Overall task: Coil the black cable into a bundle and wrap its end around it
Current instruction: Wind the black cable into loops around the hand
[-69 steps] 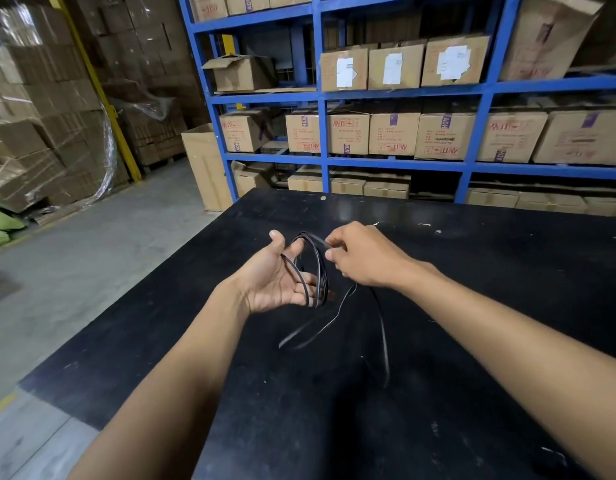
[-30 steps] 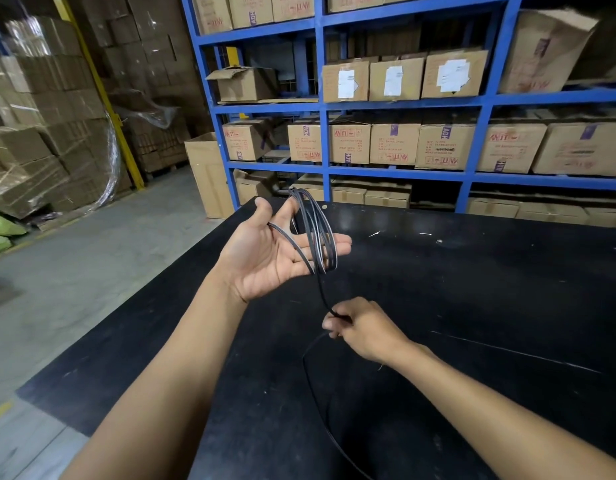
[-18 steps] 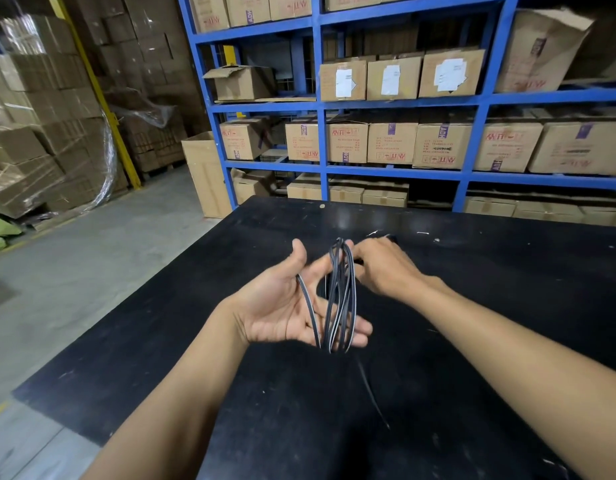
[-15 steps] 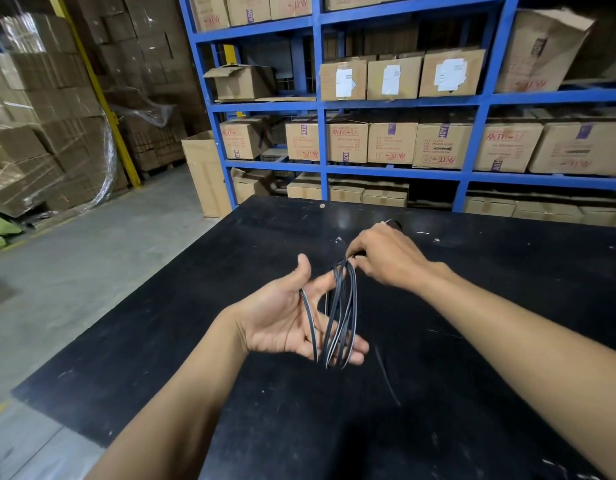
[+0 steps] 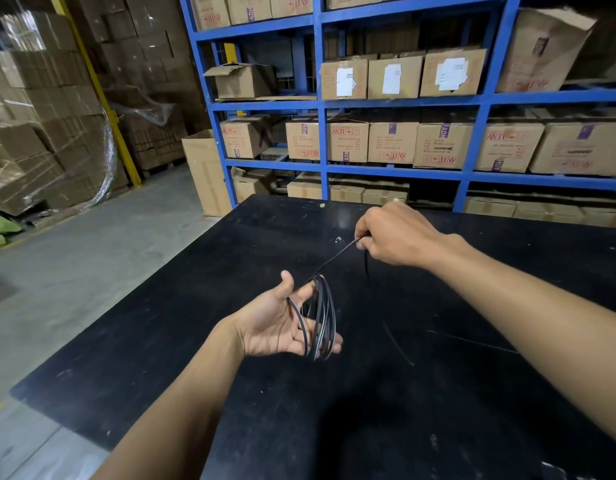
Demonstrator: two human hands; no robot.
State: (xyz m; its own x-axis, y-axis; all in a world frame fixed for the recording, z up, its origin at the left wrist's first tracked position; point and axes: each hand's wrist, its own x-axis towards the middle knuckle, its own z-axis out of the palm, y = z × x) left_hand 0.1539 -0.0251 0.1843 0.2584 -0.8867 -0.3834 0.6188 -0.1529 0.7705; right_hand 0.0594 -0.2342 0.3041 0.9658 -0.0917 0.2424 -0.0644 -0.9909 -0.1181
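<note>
The black cable [image 5: 323, 315] is wound in several loops around the straight fingers of my left hand [image 5: 277, 323], palm up above the black table [image 5: 230, 271]. From the top of the coil a taut strand runs up and right to my right hand [image 5: 394, 235], which pinches it above the table's far part. The free tail drops from that hand and trails across the dark tabletop to the right, hard to follow against the black surface.
Blue shelving [image 5: 320, 105] full of cardboard boxes stands behind the table. A tall carton [image 5: 206, 174] sits on the floor at the table's far left corner. Wrapped box stacks [image 5: 40, 133] line the left side past a grey concrete floor [image 5: 74, 265].
My right hand has pulled away from the coil, up and to the right, drawing the strand taut. My left hand keeps the loops on its fingers, a little lower.
</note>
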